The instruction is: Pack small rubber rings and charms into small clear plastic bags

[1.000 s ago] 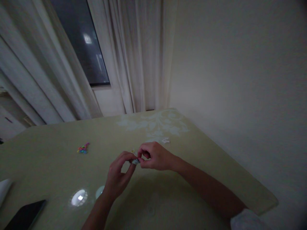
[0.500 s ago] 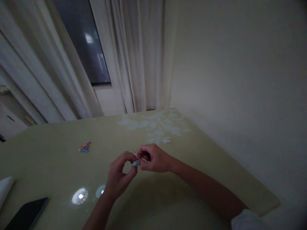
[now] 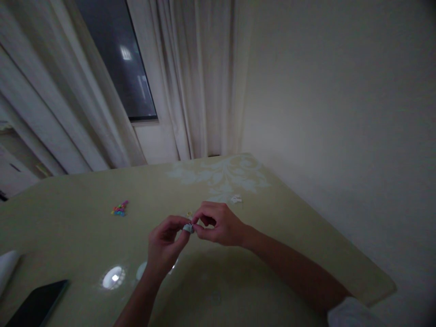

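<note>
Pale curtains (image 3: 204,81) hang beyond the far edge of the counter (image 3: 78,240), with a dark window (image 3: 117,59) at your 11 o'clock and a plain wall (image 3: 323,113) running along your 2 to 3 o'clock. You hold one small pale item (image 3: 188,228) near the middle of the counter, too small to identify: your left hand (image 3: 164,247) has its fingers pinching it from the left, while your right hand (image 3: 223,225) has thumb and forefinger brought together at its right end. Taking the clock from that item, a little yellow piece (image 3: 190,214) sits just beyond your fingers at 12, a small white piece (image 3: 236,199) lies near 2, and a bright multicoloured cluster (image 3: 120,209) rests between 9 and 10. Toward 8, a dark flat slab (image 3: 37,302) lies near the counter's left side, beside a white object (image 3: 7,268) cut off by the view.
</note>
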Motion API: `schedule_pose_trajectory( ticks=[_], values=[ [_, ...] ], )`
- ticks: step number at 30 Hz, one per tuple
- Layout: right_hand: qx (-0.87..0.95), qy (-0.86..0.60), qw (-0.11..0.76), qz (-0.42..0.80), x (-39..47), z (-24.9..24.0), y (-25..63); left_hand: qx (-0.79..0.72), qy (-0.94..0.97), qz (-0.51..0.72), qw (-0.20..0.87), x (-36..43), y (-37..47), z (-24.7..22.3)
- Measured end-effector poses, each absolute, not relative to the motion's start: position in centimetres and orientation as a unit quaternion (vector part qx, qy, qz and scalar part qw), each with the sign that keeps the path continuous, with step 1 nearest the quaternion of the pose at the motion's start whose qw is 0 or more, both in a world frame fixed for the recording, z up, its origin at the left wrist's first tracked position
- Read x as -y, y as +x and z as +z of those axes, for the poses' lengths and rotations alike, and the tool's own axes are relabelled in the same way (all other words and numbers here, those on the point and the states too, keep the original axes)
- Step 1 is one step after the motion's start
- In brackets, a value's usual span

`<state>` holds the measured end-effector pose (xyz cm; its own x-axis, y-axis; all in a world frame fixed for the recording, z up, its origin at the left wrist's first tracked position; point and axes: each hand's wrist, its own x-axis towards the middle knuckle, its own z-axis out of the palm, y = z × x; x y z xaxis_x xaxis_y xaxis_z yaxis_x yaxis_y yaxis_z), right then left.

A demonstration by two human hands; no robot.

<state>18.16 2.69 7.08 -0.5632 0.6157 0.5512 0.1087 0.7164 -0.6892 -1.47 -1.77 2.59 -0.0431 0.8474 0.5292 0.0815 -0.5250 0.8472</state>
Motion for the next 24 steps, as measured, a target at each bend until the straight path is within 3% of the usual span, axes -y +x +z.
schedule_pose_trajectory(
  ticks=[10,24],
  values=[
    [0.767,-0.25,0.41,0.426,-2.88,7.26,18.26,-0.352,0.565,0.644,0.377,1.7,-1.59,2.81],
    [0.778,-0.249,0.399,0.416,-3.64,6.84,18.36,-0.346,0.591,0.628,0.37,1.58,-1.59,3.02]
  ],
)
